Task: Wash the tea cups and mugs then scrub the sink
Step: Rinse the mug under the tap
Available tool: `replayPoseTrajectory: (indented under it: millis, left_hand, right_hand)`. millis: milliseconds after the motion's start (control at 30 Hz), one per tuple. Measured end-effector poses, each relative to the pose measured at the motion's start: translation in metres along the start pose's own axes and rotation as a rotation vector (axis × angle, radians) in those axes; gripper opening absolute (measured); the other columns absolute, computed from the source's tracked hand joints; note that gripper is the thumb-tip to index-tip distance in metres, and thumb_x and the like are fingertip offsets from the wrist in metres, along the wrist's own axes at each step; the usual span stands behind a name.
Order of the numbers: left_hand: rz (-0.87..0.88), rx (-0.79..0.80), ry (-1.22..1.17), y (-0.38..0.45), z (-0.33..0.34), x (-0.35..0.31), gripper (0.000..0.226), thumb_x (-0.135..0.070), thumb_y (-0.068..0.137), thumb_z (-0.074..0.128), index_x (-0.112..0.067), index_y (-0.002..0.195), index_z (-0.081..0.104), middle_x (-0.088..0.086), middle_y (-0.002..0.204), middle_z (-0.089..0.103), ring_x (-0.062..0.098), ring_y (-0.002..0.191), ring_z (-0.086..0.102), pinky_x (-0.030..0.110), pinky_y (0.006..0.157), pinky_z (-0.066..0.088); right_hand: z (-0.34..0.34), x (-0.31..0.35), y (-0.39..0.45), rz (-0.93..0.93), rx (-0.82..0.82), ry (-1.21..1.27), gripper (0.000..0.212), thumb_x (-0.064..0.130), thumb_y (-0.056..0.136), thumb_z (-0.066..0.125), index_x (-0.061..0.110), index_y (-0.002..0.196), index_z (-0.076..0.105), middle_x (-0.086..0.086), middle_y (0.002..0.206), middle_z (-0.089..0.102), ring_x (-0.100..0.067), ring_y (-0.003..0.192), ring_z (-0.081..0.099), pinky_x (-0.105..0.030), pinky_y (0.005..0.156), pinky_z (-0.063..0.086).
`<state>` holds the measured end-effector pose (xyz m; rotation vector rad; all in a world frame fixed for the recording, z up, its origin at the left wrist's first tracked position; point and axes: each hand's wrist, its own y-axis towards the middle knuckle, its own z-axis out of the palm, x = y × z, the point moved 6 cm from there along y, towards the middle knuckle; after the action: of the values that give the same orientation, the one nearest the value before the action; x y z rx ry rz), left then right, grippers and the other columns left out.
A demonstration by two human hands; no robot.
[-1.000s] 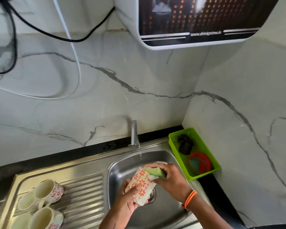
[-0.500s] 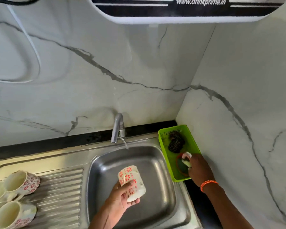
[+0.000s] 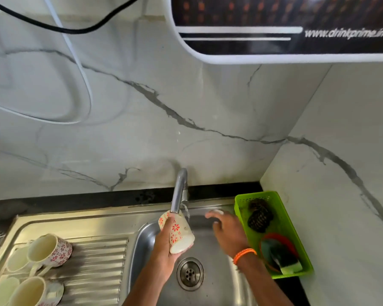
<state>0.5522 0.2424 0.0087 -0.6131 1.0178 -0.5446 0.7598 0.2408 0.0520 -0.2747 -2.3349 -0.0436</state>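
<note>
Nearest you, the mugs lie on their sides on the ribbed drainboard at the near left, some cut off by the frame edge. To their right the sink basin lies bare around the drain, between your two forearms. Your left hand has its fingers curled round a flowered cup, tilted with its mouth up under the tap, where a thin stream of water runs just beside the rim. Your right hand hangs over the basin's far right with fingers loosely spread, holding nothing; the fingertips are blurred, and a pale spot there is too smeared to make out. Just right of it, the green basket sits against the side wall, holding a dark scrubber, a red ring and a sponge. The far sink rim meets a black counter strip below the marble wall.
</note>
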Motion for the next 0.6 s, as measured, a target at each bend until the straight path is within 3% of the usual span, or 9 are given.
replayPoseTrajectory:
  millis: [100, 167, 233, 300, 400, 500, 600]
  left_hand:
    - [0.034, -0.043, 0.002, 0.011, -0.005, -0.017, 0.067, -0.062, 0.089, 0.069, -0.012, 0.134, 0.063, 0.021, 0.124, 0.074, 0.039, 0.114, 0.071, 0.057, 0.091, 0.061]
    - [0.031, -0.056, 0.06, 0.019, -0.005, -0.028, 0.066, -0.064, 0.095, 0.061, -0.009, 0.131, 0.064, 0.024, 0.118, 0.074, 0.039, 0.105, 0.072, 0.053, 0.087, 0.061]
    - [0.018, -0.03, 0.1, 0.023, 0.0, -0.032, 0.066, -0.064, 0.099, 0.055, -0.004, 0.125, 0.067, 0.024, 0.109, 0.076, 0.039, 0.096, 0.073, 0.049, 0.083, 0.061]
    - [0.035, -0.038, 0.145, 0.03, 0.001, -0.031, 0.069, -0.068, 0.096, 0.053, -0.008, 0.126, 0.069, 0.022, 0.111, 0.078, 0.04, 0.101, 0.076, 0.057, 0.09, 0.062]
    - [0.036, -0.05, 0.151, 0.036, 0.003, -0.028, 0.07, -0.073, 0.098, 0.043, -0.015, 0.128, 0.068, 0.019, 0.114, 0.079, 0.039, 0.107, 0.076, 0.062, 0.094, 0.06]
    - [0.053, -0.167, 0.122, 0.047, 0.003, -0.028, 0.067, -0.071, 0.102, 0.04, -0.014, 0.12, 0.069, 0.02, 0.102, 0.079, 0.04, 0.097, 0.077, 0.058, 0.086, 0.062]
    - [0.105, -0.23, 0.085, 0.066, 0.009, -0.026, 0.067, -0.062, 0.106, 0.04, -0.004, 0.121, 0.069, 0.018, 0.089, 0.074, 0.035, 0.086, 0.072, 0.043, 0.078, 0.062]
  right_hand:
    - [0.04, 0.026, 0.025, 0.021, 0.094, 0.146, 0.038, 0.005, 0.095, 0.057, 0.029, 0.115, 0.077, 0.012, 0.113, 0.077, -0.001, 0.105, 0.069, -0.016, 0.099, 0.052]
    - [0.062, 0.044, 0.041, 0.036, 0.144, 0.221, 0.031, 0.016, 0.101, 0.056, 0.032, 0.122, 0.072, 0.009, 0.118, 0.075, -0.005, 0.109, 0.068, -0.027, 0.101, 0.055]
    - [0.082, 0.048, 0.052, 0.128, 0.202, 0.316, 0.028, 0.022, 0.105, 0.05, 0.03, 0.124, 0.069, 0.004, 0.111, 0.073, -0.01, 0.1, 0.069, -0.032, 0.093, 0.059]
    - [0.1, 0.058, 0.06, 0.212, 0.309, 0.432, 0.027, 0.028, 0.106, 0.05, 0.026, 0.125, 0.069, -0.002, 0.107, 0.073, -0.013, 0.094, 0.071, -0.034, 0.088, 0.061]
    - [0.114, 0.062, 0.07, 0.26, 0.41, 0.565, 0.033, 0.044, 0.105, 0.049, 0.029, 0.131, 0.065, -0.004, 0.116, 0.073, -0.018, 0.104, 0.072, -0.038, 0.095, 0.06]
    - [0.113, 0.058, 0.073, 0.391, 0.342, 0.544, 0.032, 0.038, 0.113, 0.036, 0.025, 0.129, 0.06, -0.009, 0.118, 0.071, -0.016, 0.095, 0.069, -0.028, 0.082, 0.057]
    - [0.11, 0.05, 0.063, 0.412, 0.184, 0.353, 0.038, 0.039, 0.113, 0.036, 0.02, 0.141, 0.054, -0.012, 0.133, 0.067, -0.027, 0.116, 0.067, -0.037, 0.099, 0.054]
